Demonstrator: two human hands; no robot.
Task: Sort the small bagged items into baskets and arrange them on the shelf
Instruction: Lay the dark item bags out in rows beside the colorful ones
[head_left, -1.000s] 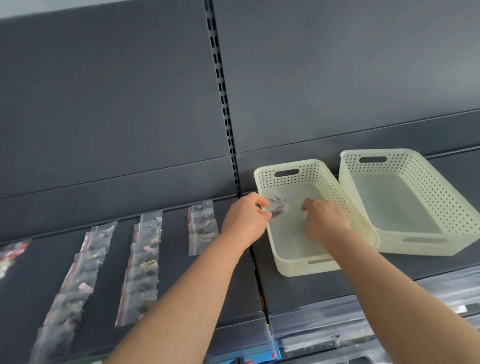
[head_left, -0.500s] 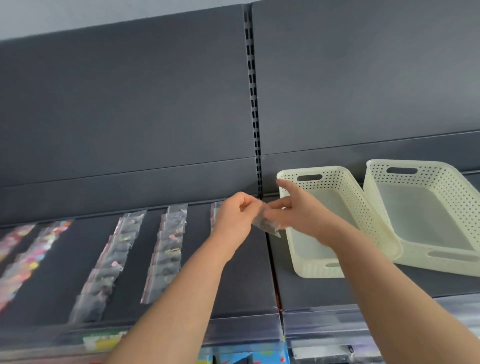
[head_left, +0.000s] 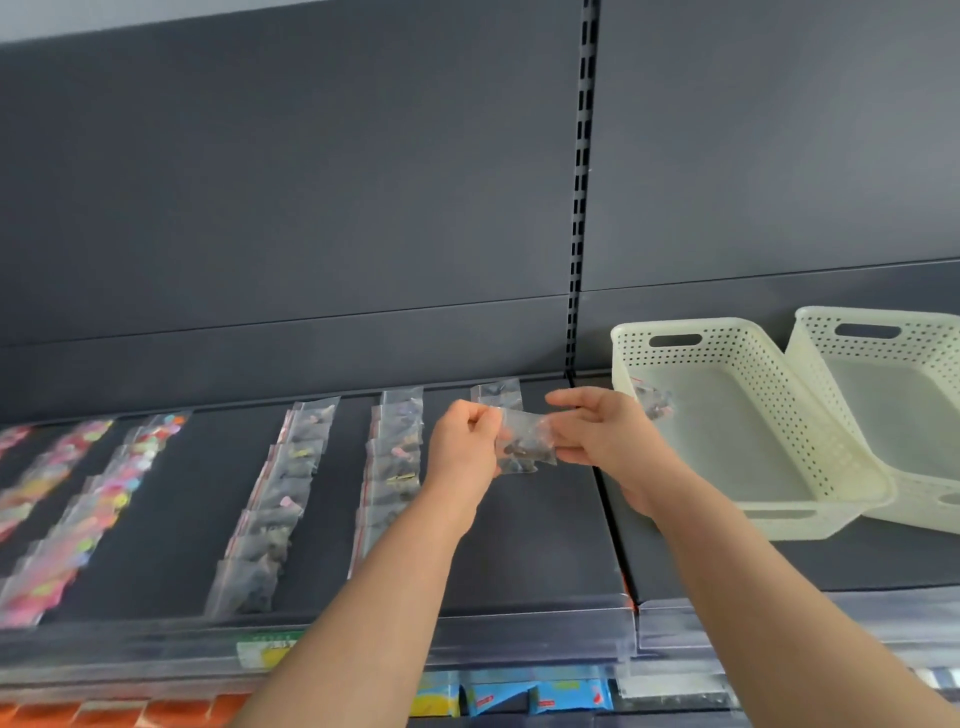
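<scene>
Right at the middle of the view, both hands hold one small clear bag (head_left: 522, 441) above the dark shelf (head_left: 519, 551). The left hand (head_left: 465, 447) has its fingers curled and pinches the bag's edge on the 9 o'clock side. The right hand (head_left: 602, 441) pinches the opposite edge between thumb and fingers, the index finger stretched over the top. Dark little pieces show through the plastic; what they are is too blurred to tell. Toward 3 o'clock from the hands a cream perforated basket (head_left: 670, 325) stands on the shelf with one bagged item (head_left: 654, 402) lying in its far corner. A second basket (head_left: 872, 314) sits close against it, further toward 3 o'clock. Just beyond the hands, at 12 o'clock, another bag (head_left: 496, 392) lies flat on the shelf. Toward 9 o'clock, two overlapping rows of dark-filled bags (head_left: 270, 509) run front to back. Further out that way lie rows of bright pink and yellow bags (head_left: 104, 493). A slotted upright (head_left: 579, 208) runs up the grey back panel (head_left: 311, 182) at 12 o'clock.
</scene>
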